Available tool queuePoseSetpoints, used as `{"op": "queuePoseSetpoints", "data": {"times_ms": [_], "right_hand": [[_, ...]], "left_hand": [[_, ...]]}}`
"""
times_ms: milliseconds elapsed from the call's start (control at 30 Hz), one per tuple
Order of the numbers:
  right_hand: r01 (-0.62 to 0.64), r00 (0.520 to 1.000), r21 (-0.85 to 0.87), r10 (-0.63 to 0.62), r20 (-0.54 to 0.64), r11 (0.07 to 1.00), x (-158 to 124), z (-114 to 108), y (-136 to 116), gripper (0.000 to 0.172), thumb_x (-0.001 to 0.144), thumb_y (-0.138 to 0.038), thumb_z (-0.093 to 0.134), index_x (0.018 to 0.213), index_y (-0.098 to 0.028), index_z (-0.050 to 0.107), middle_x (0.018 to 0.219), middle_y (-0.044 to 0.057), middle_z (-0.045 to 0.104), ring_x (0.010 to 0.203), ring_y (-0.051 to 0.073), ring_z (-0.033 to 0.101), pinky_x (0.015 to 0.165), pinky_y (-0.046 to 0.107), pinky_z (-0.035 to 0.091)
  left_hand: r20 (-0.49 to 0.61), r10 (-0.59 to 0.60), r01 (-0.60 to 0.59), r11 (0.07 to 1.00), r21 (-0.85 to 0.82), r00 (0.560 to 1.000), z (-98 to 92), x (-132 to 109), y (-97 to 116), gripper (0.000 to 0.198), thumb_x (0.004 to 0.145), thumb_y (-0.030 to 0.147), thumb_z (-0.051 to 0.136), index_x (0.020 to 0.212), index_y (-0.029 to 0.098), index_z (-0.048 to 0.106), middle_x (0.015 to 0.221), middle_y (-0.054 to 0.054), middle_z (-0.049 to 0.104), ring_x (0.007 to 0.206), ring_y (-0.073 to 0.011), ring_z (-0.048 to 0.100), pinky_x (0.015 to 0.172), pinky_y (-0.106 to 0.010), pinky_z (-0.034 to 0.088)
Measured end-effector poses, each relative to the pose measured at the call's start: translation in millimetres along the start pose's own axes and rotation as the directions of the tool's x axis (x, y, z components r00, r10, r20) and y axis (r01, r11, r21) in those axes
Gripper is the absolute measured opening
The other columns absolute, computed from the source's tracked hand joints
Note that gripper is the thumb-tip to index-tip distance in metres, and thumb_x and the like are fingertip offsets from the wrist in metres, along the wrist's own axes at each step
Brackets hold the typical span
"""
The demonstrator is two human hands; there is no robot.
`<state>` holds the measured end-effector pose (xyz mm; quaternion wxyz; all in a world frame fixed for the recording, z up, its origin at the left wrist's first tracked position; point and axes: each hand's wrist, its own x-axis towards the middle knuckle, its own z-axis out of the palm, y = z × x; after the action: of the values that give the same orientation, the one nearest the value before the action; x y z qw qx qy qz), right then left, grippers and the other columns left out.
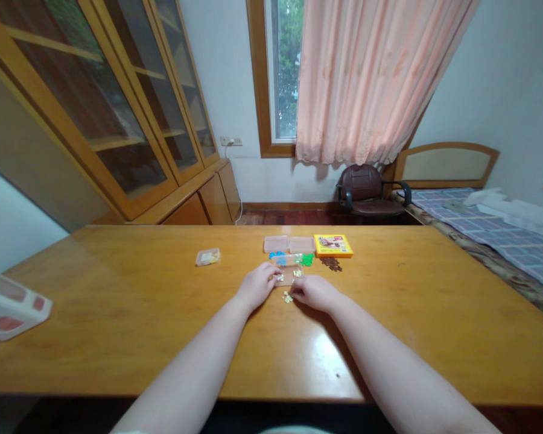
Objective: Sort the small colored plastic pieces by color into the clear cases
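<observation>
My left hand (pixel 259 286) is at the left edge of a clear plastic box (pixel 289 277), fingers curled together at small whitish pieces inside it; what they grip is too small to make out. Another little heap of cream pieces (pixel 297 273) lies in the box's right part. My right hand (pixel 314 292) rests on the table just below the box, its fingers pinched beside a loose pile of cream pieces (pixel 288 297). Whether a piece is between those fingers is hidden. Behind the box are blue pieces (pixel 277 257) and green pieces (pixel 307 260).
Two clear trays (pixel 276 243) and a yellow box (pixel 333 245) stand at the table's back, with brown pieces (pixel 332 264) in front. A small clear container (pixel 207 257) sits left. A white plastic holder (pixel 13 306) stands at the far left.
</observation>
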<state>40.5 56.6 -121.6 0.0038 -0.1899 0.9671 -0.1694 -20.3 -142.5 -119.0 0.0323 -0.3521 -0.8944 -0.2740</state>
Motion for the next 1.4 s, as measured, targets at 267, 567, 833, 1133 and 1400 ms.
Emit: {"op": "queuePoseSetpoints", "data": {"times_ms": [267,567,833,1133,1400], "right_hand": [[-0.038,0.985,0.071,0.049,-0.164,0.997,-1.0,-4.9,5.1,0.015,0.086,-0.024,0.058,0.090,-0.021,0.072,0.090,0.005,0.073,0.081,0.017,0.065,0.072,0.024,0.043],[-0.078,0.947,0.146,0.119,-0.299,0.986,-5.0,-10.7,5.8,0.020,0.088,-0.025,0.054,0.101,-0.021,0.069,0.093,0.005,0.072,0.080,0.016,0.063,0.072,0.025,0.043],[0.044,0.999,0.154,-0.041,-0.022,0.987,-7.5,-7.8,0.8,0.014,0.081,-0.028,0.062,0.090,-0.024,0.072,0.083,0.001,0.073,0.073,0.015,0.063,0.064,0.022,0.040],[0.023,1.000,0.058,-0.023,0.006,0.998,-6.3,-7.6,-0.8,0.014,0.079,-0.031,0.066,0.087,-0.024,0.075,0.081,0.003,0.074,0.071,0.016,0.064,0.061,0.024,0.039],[0.018,0.999,0.037,-0.019,0.028,0.999,-4.4,-6.0,-2.5,0.016,0.080,-0.026,0.062,0.088,-0.025,0.076,0.084,0.003,0.075,0.073,0.017,0.065,0.064,0.024,0.041]], "left_hand": [[0.141,0.076,-0.091,0.991,0.103,0.987,-11.8,-7.9,10.7,0.011,0.085,0.023,0.055,0.089,0.022,0.066,0.095,-0.003,0.065,0.086,-0.0175,0.061,0.078,-0.027,0.048],[0.255,0.111,-0.142,0.984,0.106,0.960,-9.4,-10.3,13.4,0.007,0.081,0.029,0.064,0.083,0.024,0.068,0.093,0.000,0.068,0.085,-0.0176,0.063,0.075,-0.026,0.047],[0.278,0.102,-0.147,0.978,0.147,0.955,-7.0,-9.3,16.3,0.009,0.082,0.025,0.060,0.083,0.024,0.069,0.089,-0.001,0.068,0.083,-0.0179,0.062,0.073,-0.026,0.046],[0.264,0.113,-0.154,0.978,0.140,0.958,-5.2,-9.9,15.3,0.010,0.084,0.025,0.056,0.081,0.022,0.065,0.087,-0.002,0.067,0.080,-0.0180,0.062,0.071,-0.026,0.046],[0.184,0.118,-0.145,0.980,0.140,0.976,-6.8,-7.7,13.2,0.009,0.085,0.024,0.057,0.084,0.021,0.066,0.088,-0.003,0.065,0.081,-0.0174,0.061,0.072,-0.026,0.046]]}}
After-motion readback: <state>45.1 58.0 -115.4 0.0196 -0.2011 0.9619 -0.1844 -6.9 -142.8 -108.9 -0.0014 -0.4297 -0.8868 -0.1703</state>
